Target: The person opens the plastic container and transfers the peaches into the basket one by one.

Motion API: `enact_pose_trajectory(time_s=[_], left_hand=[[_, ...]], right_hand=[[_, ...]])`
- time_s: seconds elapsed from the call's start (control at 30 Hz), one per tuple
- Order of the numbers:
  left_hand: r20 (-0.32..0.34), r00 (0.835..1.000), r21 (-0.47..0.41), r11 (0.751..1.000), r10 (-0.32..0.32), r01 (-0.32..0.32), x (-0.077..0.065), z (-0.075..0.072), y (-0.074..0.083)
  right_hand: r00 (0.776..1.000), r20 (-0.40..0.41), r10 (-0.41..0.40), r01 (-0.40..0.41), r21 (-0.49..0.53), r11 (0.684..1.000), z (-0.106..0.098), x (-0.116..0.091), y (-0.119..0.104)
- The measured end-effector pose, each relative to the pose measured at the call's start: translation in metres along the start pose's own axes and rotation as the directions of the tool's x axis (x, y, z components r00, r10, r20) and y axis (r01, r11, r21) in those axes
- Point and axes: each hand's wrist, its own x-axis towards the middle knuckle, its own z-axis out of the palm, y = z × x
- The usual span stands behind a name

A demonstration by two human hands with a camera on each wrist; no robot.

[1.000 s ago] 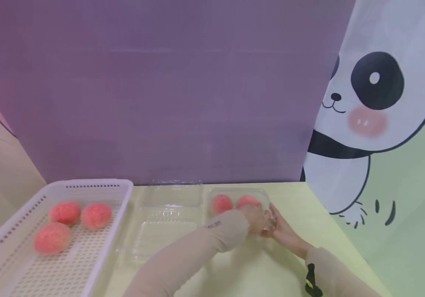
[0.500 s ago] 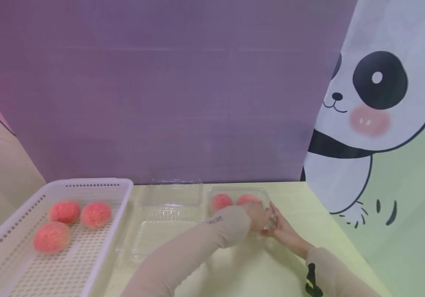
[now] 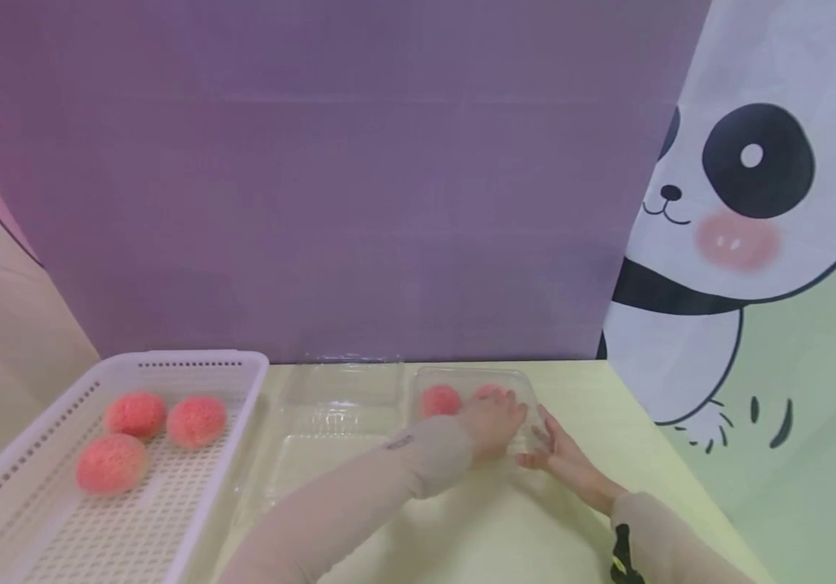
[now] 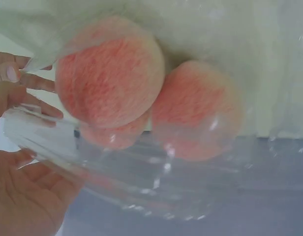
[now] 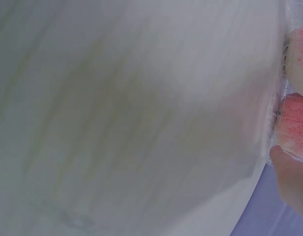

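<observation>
A clear plastic box (image 3: 425, 373) holds fuzzy pink peaches (image 3: 440, 400); three peaches (image 4: 112, 73) show through it in the left wrist view. My left hand (image 3: 492, 423) lies over its right half, fingers spread on the transparent top and covering part of the peaches. My right hand (image 3: 571, 466) holds the right side, thumb at the near corner and fingers farther back along the wall. At the right edge of the right wrist view, a fingertip (image 5: 279, 156) touches a corner of the box.
A second clear plastic box (image 3: 337, 422) lies opened out, left of the first. Farther left, a white perforated basket (image 3: 260, 369) contains three more peaches (image 3: 113, 464). The pale table (image 3: 461, 535) ends at a purple backdrop (image 3: 352, 203); a panda-printed sheet (image 3: 651, 349) hangs at right.
My left hand has drawn back slightly left from the box's right corner, and its fingers are now spread over the top. My right hand stays at the right side, its fingers a little more apart.
</observation>
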Motion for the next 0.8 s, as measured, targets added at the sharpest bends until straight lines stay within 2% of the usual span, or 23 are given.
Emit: enact_pose_trajectory(time_s=[0.13,0.27,0.33,0.4,0.47,0.5,0.6,0.67,0.8], left_hand=[[0.032,0.999,-0.132,0.991,-0.032,0.036,-0.01,0.006,-0.016],[0.027,0.991,-0.177,0.975,-0.134,0.136,-0.025,0.013,-0.038],[0.023,0.979,-0.23,0.952,-0.202,0.202,-0.034,0.013,-0.05],[0.021,0.966,-0.313,0.916,-0.258,0.252,-0.042,0.011,-0.063],[0.023,0.956,-0.421,0.864,-0.293,0.275,-0.047,0.01,-0.074],[0.017,0.949,-0.481,0.829,-0.315,0.284,-0.05,0.01,-0.079],[-0.025,0.948,-0.589,0.771,-0.318,0.244,-0.054,0.012,-0.09],[-0.057,0.947,-0.633,0.745,-0.317,0.211,-0.055,0.014,-0.094],[-0.071,0.95,-0.674,0.717,-0.305,0.18,-0.055,0.016,-0.097]], right_hand=[[1.0,-0.008,-0.007,0.007,0.001,1.0,0.0,0.001,0.001],[1.0,0.014,-0.009,0.009,0.0,1.0,0.0,0.0,0.001],[1.0,0.025,-0.007,0.007,0.005,1.0,0.0,-0.001,0.001],[0.999,0.038,-0.013,0.013,0.009,1.0,0.0,0.0,0.0],[0.999,0.048,-0.022,0.021,0.012,1.0,-0.001,0.002,-0.001],[0.998,0.049,-0.025,0.025,0.011,1.0,-0.002,0.003,-0.001],[0.998,0.059,-0.023,0.023,0.008,1.0,-0.005,0.007,0.0],[0.998,0.061,-0.021,0.02,0.021,1.0,-0.007,0.009,0.001],[0.996,0.082,-0.036,0.032,0.048,0.998,-0.008,0.011,0.0]])
